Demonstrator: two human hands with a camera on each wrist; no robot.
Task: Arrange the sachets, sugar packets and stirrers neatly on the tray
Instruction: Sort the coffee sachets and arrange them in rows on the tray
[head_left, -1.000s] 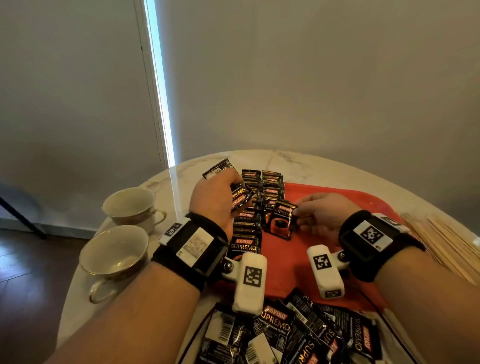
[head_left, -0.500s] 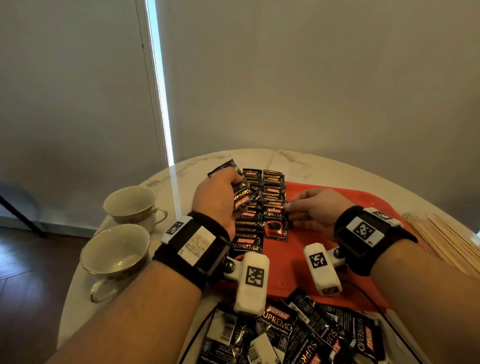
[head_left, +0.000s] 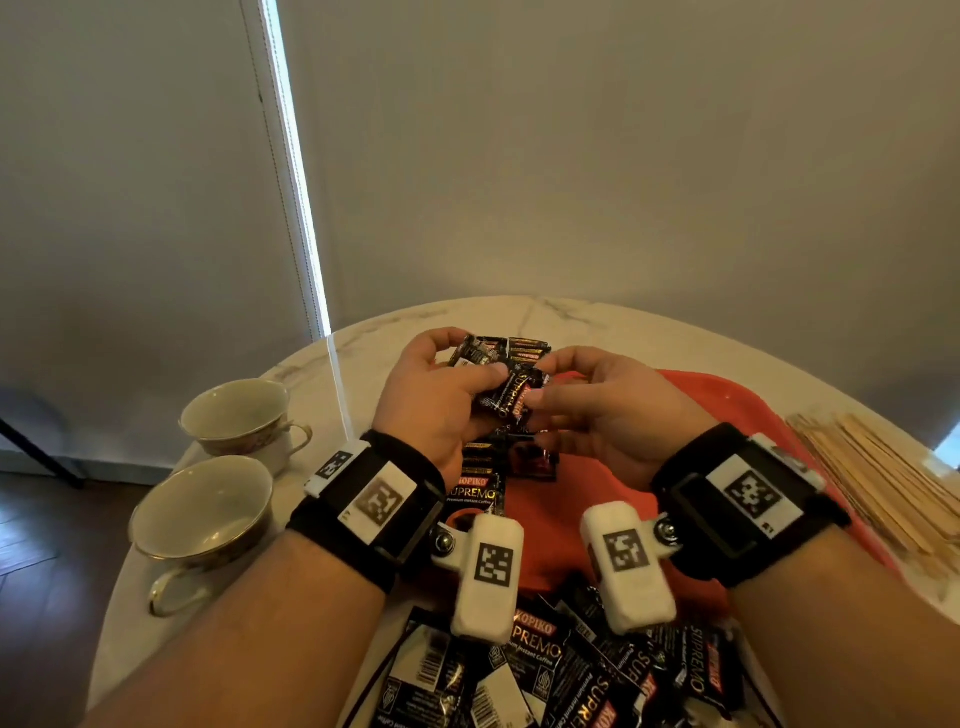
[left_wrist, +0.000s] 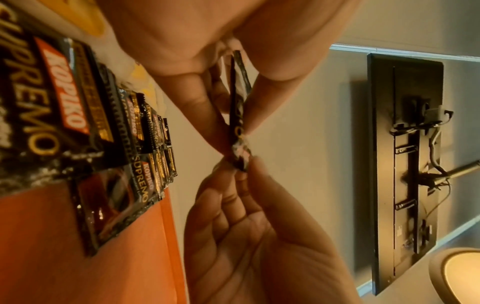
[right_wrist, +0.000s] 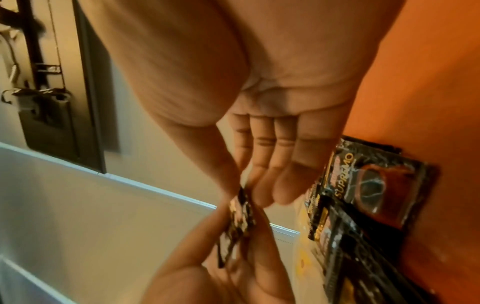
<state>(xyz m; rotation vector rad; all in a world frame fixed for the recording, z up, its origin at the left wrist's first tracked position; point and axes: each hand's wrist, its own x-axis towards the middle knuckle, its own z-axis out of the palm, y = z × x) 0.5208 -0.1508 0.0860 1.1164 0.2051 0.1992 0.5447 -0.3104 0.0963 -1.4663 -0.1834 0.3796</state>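
Left hand (head_left: 441, 400) and right hand (head_left: 602, 415) are raised above the tray (head_left: 727, 405). Both pinch one black coffee sachet (head_left: 511, 397) between thumb and fingertips — the left hand also holds further sachets (head_left: 475, 353) behind it. Two overlapping rows of sachets (left_wrist: 145, 131) lie on the red tray below. A loose sachet pile (head_left: 545, 670) sits at the near desk (head_left: 571, 317) edge — wooden stirrers (head_left: 878, 478) right, two cups (head_left: 208, 514) left.
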